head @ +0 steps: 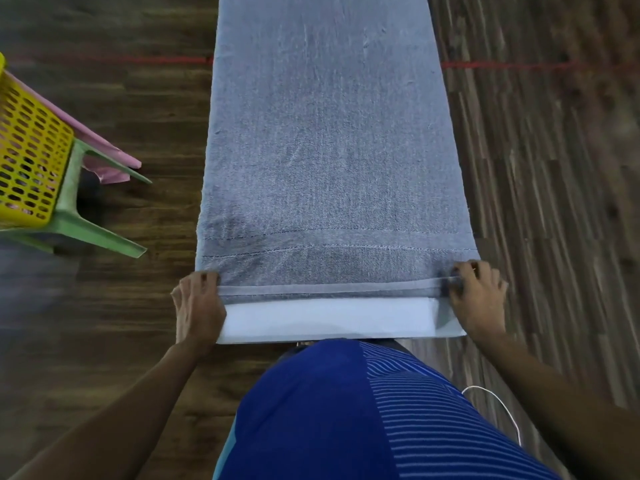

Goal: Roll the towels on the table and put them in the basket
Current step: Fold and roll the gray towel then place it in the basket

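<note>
Beyond your blue shirt (332, 410), left hand (199, 303) and right hand (479, 299) each pinch a near corner of the towel (332, 150); its long axis runs straight away from you.

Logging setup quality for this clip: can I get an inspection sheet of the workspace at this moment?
Surface: narrow white table, bare only at its near edge.
Job's things: grey towel spread flat along the table, not yet rolled; yellow basket on the left, on a green stool.
Clutter: pink item under the basket, kind unclear.
Hands: left hand grips the towel's near left corner; right hand grips the near right corner.
Cables: white cable by the person's right side.
Surroundings: wood floor with a red line.
</note>
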